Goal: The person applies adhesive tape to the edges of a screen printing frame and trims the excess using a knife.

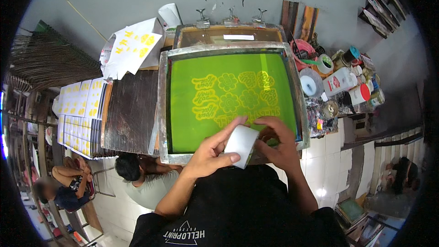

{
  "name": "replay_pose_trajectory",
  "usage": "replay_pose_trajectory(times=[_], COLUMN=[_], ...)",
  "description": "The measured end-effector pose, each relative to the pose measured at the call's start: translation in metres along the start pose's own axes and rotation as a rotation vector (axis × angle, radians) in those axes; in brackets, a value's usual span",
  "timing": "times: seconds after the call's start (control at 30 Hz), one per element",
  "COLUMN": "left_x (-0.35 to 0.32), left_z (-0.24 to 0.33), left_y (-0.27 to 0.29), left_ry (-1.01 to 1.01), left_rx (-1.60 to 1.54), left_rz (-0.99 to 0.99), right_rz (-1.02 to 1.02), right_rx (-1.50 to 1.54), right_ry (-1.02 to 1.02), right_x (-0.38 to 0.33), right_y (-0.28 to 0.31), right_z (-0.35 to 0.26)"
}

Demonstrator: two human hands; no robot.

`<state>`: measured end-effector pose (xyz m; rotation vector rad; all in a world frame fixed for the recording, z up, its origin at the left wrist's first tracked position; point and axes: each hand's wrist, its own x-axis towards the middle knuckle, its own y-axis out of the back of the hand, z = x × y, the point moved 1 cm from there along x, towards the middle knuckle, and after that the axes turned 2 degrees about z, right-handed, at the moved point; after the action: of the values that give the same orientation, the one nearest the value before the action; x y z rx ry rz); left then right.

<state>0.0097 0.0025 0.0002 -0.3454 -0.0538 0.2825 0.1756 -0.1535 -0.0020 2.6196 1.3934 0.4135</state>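
My left hand is wrapped round a wide roll of clear packing tape, its thumb along the near side. My right hand has its fingers curled at the roll's right side; what lies between those fingertips is partly hidden. Both hands are over the near edge of a screen printing frame. Its green mesh carries yellow flower and lettering outlines, and a strip of tape seems to run down the upper right of the mesh.
Hinge clamps line the board behind the frame. Bottles, jars and a white jug crowd the right side. A dark wooden board, printed sheets and stained paper lie left. A person in a grey shirt sits close by on the left.
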Motion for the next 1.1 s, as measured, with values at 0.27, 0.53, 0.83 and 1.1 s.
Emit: replay_pose_trajectory(times=[0.27, 0.53, 0.83, 1.1], left_x=[0.0, 0.005, -0.008, -0.002], left_z=[-0.037, -0.034, -0.035, -0.029], left_y=[0.001, 0.008, 0.022, 0.007], left_ry=[0.171, 0.095, 0.066, 0.008], left_rx=[-0.152, -0.042, 0.007, 0.507], left_rz=[0.288, 0.393, 0.279, 0.325], right_rz=[0.219, -0.042, -0.359, -0.236], right_rx=[-0.434, -0.126, 0.546, 0.252], right_ry=[0.344, 0.22, -0.219, -0.283], right_x=[-0.003, -0.002, 0.01, 0.008], right_y=[-0.009, -0.014, 0.0, -0.014], right_z=[0.009, 0.011, 0.021, 0.03])
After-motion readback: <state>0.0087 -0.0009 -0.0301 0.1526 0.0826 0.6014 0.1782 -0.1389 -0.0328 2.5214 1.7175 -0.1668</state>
